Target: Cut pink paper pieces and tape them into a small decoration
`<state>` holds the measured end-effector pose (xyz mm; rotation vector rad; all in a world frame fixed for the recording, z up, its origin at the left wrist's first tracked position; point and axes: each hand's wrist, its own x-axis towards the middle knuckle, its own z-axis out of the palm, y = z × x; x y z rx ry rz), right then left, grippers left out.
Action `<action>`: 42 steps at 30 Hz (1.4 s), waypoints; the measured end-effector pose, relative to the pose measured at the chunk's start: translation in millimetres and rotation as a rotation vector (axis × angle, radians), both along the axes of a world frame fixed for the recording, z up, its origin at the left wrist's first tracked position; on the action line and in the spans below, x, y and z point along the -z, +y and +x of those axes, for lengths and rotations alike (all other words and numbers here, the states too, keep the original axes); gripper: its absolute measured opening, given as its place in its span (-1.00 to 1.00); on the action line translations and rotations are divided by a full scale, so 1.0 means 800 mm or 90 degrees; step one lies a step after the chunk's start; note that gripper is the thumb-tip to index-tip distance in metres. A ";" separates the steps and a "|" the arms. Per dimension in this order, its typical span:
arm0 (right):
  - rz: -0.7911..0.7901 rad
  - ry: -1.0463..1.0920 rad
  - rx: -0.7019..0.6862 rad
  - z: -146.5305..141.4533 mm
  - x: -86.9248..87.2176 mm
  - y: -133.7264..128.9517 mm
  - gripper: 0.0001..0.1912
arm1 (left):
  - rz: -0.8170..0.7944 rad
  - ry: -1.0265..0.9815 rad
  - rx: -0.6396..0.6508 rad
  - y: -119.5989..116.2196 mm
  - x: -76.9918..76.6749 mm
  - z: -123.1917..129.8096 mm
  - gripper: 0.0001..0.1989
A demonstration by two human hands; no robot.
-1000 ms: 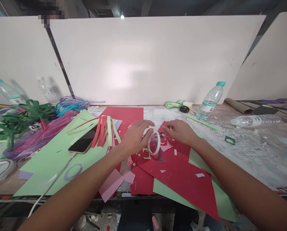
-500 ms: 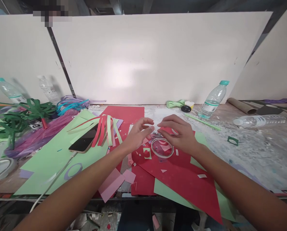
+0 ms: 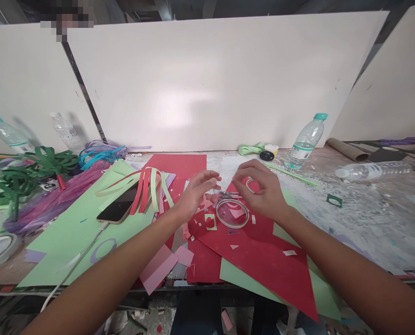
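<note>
A pale ring (image 3: pixel 232 226) lies flat on red paper (image 3: pixel 263 253), on the person's side of both hands and closer to the right hand (image 3: pixel 268 193), its fingers curled toward the thumb, their hold unclear. The left hand (image 3: pixel 193 197), loosely open, appears empty. Scissors (image 3: pixel 224 195) lie crosswise just beyond the ring.

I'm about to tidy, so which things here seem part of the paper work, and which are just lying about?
Likely in use:
- white ring near both hands
- red sheet under it
- pink pieces

Probably lying about:
- phone
- standing bottle at right
- fallen bottle
- cardboard tube
</note>
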<state>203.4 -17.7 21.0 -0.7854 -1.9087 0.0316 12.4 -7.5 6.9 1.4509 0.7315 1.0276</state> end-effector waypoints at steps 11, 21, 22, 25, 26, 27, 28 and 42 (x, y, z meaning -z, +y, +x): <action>-0.601 0.254 -0.188 -0.019 0.032 0.016 -0.60 | 0.163 0.088 0.002 0.000 -0.031 -0.016 -0.78; -0.530 0.285 -0.095 -0.013 0.027 0.027 -0.68 | 0.406 0.711 0.230 -0.026 -0.036 -0.102 -0.69; -0.514 0.290 -0.084 -0.012 0.023 0.029 -0.70 | 0.416 0.714 0.242 -0.028 -0.031 -0.105 -0.67; -0.501 0.287 -0.071 -0.014 0.010 0.034 -0.75 | 0.455 0.703 0.193 -0.024 -0.024 -0.101 -0.77; -0.504 0.275 -0.076 -0.016 0.007 0.034 -0.75 | 0.456 0.685 0.176 -0.020 -0.025 -0.097 -0.82; -0.504 0.260 -0.085 -0.018 0.004 0.035 -0.76 | 0.448 0.660 0.155 -0.016 -0.027 -0.092 -0.84; -0.499 0.240 -0.098 -0.020 0.002 0.034 -0.76 | 0.432 0.629 0.122 -0.012 -0.029 -0.087 -0.83; -0.557 0.138 -0.256 -0.029 0.010 0.010 -0.82 | 0.264 0.347 -0.080 -0.009 0.004 -0.044 -0.67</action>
